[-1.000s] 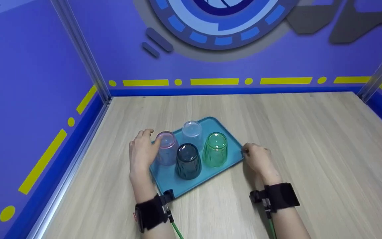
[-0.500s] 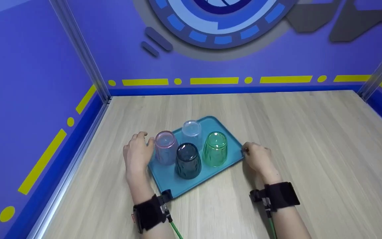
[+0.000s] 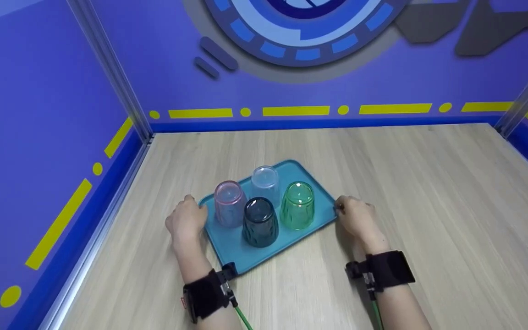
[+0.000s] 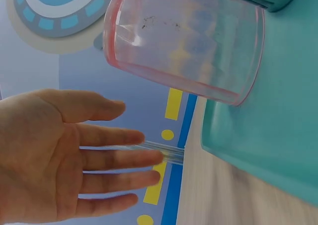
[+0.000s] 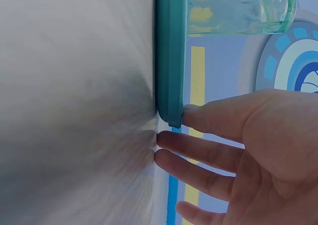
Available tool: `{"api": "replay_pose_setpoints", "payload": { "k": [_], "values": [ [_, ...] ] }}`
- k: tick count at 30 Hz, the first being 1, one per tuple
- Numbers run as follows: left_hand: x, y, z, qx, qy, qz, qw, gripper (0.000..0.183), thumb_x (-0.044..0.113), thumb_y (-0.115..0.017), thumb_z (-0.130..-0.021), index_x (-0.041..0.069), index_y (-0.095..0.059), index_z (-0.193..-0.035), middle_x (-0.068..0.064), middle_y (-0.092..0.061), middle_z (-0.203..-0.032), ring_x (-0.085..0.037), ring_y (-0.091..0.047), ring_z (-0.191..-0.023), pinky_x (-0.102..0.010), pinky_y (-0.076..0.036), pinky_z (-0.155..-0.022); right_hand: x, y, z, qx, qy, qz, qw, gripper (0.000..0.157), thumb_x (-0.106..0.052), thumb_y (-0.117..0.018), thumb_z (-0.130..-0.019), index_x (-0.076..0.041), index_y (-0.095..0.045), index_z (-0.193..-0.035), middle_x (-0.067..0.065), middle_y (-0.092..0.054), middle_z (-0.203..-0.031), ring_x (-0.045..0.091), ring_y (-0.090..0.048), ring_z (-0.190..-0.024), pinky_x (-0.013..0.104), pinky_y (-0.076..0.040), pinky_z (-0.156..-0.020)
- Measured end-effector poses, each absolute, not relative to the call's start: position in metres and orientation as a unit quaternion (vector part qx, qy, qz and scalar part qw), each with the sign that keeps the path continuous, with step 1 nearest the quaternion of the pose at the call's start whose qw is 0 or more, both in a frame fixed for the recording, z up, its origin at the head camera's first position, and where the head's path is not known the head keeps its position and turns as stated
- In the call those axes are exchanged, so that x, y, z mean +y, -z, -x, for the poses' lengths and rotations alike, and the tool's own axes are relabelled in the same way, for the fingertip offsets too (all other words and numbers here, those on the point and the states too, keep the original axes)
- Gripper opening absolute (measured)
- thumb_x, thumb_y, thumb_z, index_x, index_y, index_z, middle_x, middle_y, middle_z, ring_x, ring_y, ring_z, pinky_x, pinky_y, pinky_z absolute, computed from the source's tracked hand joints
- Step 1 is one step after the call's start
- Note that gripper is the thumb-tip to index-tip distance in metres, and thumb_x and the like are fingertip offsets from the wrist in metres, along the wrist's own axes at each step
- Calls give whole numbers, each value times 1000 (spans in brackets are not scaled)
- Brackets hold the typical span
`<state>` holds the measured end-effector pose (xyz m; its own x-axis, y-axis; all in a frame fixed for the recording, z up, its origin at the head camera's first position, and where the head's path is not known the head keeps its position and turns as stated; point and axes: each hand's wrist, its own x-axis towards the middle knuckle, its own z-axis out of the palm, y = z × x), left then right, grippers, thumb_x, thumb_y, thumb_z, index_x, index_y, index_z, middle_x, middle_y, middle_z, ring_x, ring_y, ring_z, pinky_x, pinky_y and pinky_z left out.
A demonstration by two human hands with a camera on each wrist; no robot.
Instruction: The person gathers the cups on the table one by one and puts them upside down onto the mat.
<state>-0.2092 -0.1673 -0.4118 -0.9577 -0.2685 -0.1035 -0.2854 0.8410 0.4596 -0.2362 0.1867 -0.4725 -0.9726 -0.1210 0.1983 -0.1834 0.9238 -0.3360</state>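
A teal tray (image 3: 236, 259) lies slantwise on the table and bears several see-through, upside-down tumblers. The pink-rimmed tumbler (image 3: 230, 206) stands at its left, the dark grey tumbler (image 3: 260, 224) in front, the clear tumbler (image 3: 265, 183) behind, and the green tumbler (image 3: 298, 206) at right. My left hand (image 3: 187, 221) is beside the tray's left corner; the left wrist view shows its fingers (image 4: 121, 159) straight and spread, apart from the tray. At the right corner, my right hand (image 3: 355, 217) touches the rim with the thumb, its fingertips (image 5: 164, 138) down at the tabletop.
The wood-grain table (image 3: 429, 206) is bounded by a blue back wall (image 3: 291, 96) and a blue left wall (image 3: 39, 137). Each wrist wears a black strap (image 3: 390, 270) with a camera and a green cable (image 3: 243, 316).
My left hand has moved left and towards me, away from the pink-rimmed tumbler to the tray's left corner. The right hand, tray and tumblers have hardly moved.
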Motion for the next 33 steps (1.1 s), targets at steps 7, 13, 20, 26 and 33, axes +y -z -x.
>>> {"api": "replay_pose_setpoints", "payload": {
  "k": [7, 13, 20, 26, 33],
  "values": [
    [-165, 412, 205, 950, -258, 159, 70, 34, 22, -44, -88, -5, -57, -101, -14, -55, -77, -27, -55, -75, -42, -44, -72, 187, 472, 234, -975, -186, -80, 92, 14, -6, -60, -83, -2, -66, -95, 16, -67, -94, 35, -63, -87, 51, -47, -72],
    [-164, 416, 204, 943, -263, 167, 113, 22, 20, -44, -85, 11, -47, -65, -2, -40, -64, -19, -44, -65, -33, -40, -61, 186, 472, 232, -974, -185, -82, 99, 15, -6, -60, -82, -1, -66, -95, 17, -67, -93, 35, -63, -85, 50, -48, -70],
    [-164, 419, 206, 939, -264, 176, 131, 26, 23, -44, -84, 4, -61, -84, -6, -48, -74, -21, -47, -71, -41, -46, -74, 187, 472, 232, -973, -185, -84, 106, 14, -6, -60, -83, -1, -66, -95, 17, -66, -92, 35, -63, -84, 50, -48, -68],
    [-164, 421, 207, 937, -264, 180, 141, 31, 25, -45, -86, 1, -64, -93, -6, -51, -78, -21, -48, -74, -42, -47, -77, 186, 472, 232, -974, -185, -84, 99, 14, -6, -60, -83, -1, -65, -95, 17, -66, -92, 35, -63, -83, 49, -48, -69],
    [-164, 420, 206, 936, -258, 185, 153, 37, 32, -53, -86, 0, -63, -101, -9, -58, -87, -21, -51, -77, -42, -47, -78, 186, 471, 233, -975, -186, -80, 94, 14, -6, -59, -83, -1, -66, -94, 16, -66, -90, 34, -63, -82, 49, -48, -68]
  ]
}}
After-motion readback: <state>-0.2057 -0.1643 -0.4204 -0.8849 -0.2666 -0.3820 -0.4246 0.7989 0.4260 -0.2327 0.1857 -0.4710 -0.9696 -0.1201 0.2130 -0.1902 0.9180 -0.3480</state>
